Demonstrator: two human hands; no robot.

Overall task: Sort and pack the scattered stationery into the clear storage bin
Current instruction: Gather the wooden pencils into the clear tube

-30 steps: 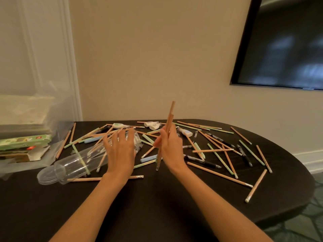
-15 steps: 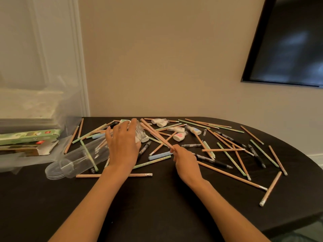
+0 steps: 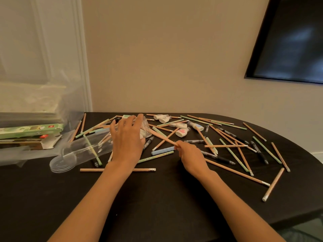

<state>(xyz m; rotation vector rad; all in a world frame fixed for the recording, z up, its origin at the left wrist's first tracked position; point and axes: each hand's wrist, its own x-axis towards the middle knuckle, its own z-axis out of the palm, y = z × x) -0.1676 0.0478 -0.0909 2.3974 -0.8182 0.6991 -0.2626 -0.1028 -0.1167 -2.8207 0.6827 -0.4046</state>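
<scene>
A clear plastic tube lies on its side on the dark table, with a few pencils inside. My left hand lies over the tube's right end, fingers curved round its rim. My right hand pinches the back end of a wooden pencil, which lies low and slants up-left toward the tube's mouth. Several wooden and green pencils, black pens, a blue eraser stick and white correction tapes are scattered across the table. The clear storage bin stands at the far left.
Green and brown cardboard boxes lie in front of the bin on a plastic sheet. A loose pencil lies just under my left forearm. A dark screen hangs on the wall at the right. The table's rounded edge runs along the right.
My right hand has brought the wooden pencil down from upright to low over the table, pointing at the tube's mouth. My left hand has shifted right onto the tube's end.
</scene>
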